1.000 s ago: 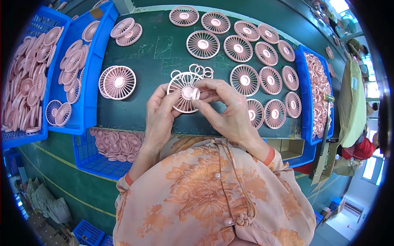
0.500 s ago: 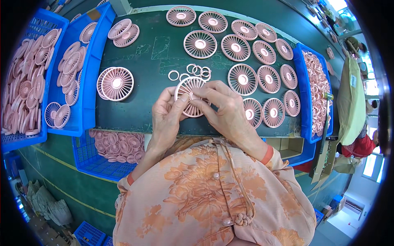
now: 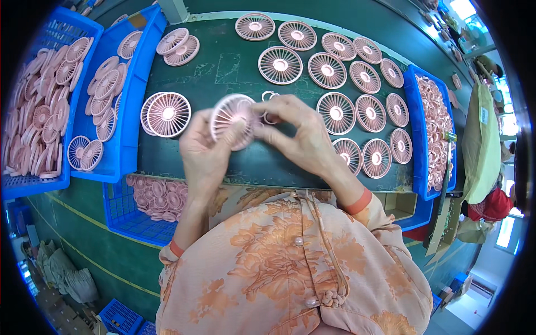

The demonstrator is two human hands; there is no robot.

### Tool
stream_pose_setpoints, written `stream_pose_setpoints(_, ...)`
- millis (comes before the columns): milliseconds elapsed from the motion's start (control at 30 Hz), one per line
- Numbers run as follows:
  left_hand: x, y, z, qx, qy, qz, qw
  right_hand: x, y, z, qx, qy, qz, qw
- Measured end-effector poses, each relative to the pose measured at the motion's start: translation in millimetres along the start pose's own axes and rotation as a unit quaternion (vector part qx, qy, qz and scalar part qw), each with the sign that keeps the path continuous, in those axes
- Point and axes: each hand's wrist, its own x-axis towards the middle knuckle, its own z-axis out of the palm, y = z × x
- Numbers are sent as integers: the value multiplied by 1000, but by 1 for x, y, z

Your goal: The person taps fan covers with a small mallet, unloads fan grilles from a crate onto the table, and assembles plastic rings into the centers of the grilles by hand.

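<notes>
A round pink plastic grille with radial ribs (image 3: 226,116) is tilted and motion-blurred above the near part of the table. My left hand (image 3: 207,139) grips it by its lower left side, the thumb across its face. At the grille's right edge is my right hand (image 3: 298,131), its thumb and index finger apart but the tips smeared; whether they touch the rim I cannot tell. Small pink rings (image 3: 270,96) lie on the table just behind my right fingers, partly hidden. Left of my left hand rest overlapping grilles (image 3: 168,114).
Rows of grilles (image 3: 336,113) cover the right side of the green table (image 3: 223,70). Blue crates of grilles (image 3: 124,153) stand at the left. A blue crate of small pink parts (image 3: 416,134) borders the right edge. Another grille-filled crate (image 3: 134,228) sits below the table's front edge.
Both hands and the grille have shifted; the grille has moved left and tilted. My right fingers have gone from its middle to its right edge. The view has swung slightly.
</notes>
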Motion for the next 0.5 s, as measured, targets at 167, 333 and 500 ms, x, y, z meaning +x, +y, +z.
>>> stream_pose_setpoints(167,39,5,-33,243,94,187,947,16,13,36,-218,35,-33,975)
stream_pose_setpoints(333,84,14,-15,397,78,279,871,23,19,50,-279,4,-26,960)
stream_pose_setpoints(500,159,6,-2,544,70,323,771,21,19,42,-225,21,-49,973)
